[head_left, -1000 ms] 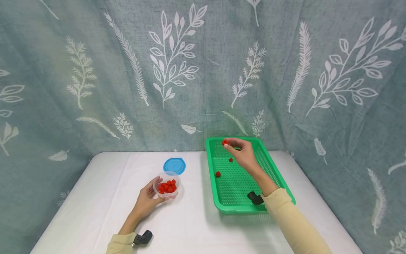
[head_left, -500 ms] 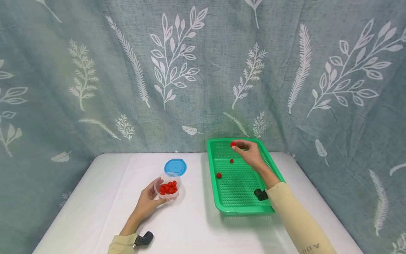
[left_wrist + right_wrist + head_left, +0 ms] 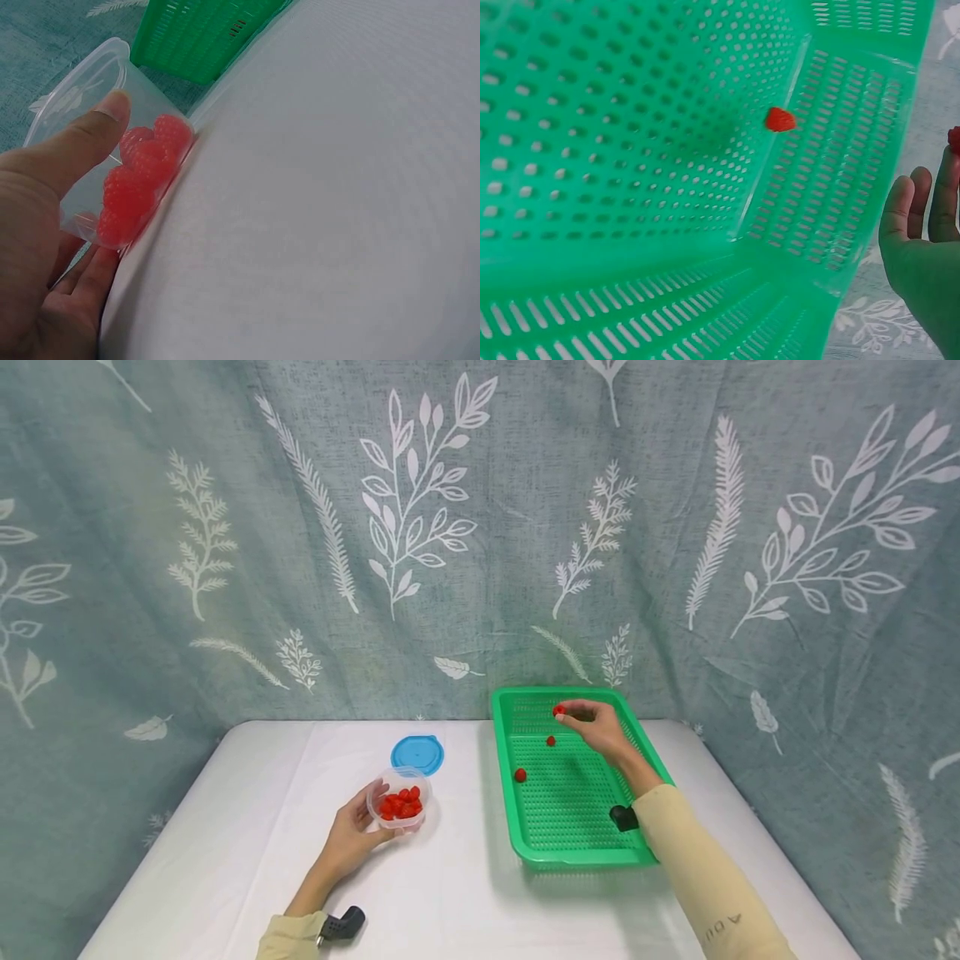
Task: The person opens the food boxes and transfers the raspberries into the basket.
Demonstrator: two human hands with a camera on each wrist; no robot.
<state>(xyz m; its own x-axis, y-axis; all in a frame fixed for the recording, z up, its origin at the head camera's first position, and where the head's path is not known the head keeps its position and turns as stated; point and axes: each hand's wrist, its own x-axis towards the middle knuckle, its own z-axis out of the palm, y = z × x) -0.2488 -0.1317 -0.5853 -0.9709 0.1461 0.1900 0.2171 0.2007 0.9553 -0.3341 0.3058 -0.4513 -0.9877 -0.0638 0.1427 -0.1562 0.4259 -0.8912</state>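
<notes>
My left hand grips a small clear plastic tub on the white table, thumb on the near side and fingers round the far side. Several red raspberries lie in the tub's bottom. Over the far part of a green perforated basket, my right hand pinches one raspberry between thumb and fingertips. Two more raspberries are inside the basket: one by its left wall, the other farther back. The right wrist view catches the held raspberry only at its edge.
A round blue lid lies flat on the white table just behind the tub. The green basket stands to the right, near the patterned grey-green curtain that hangs behind and at both sides.
My right hand has moved to the right and slightly lower over the basket, with the raspberry still pinched. The left hand and the tub stay in place.
</notes>
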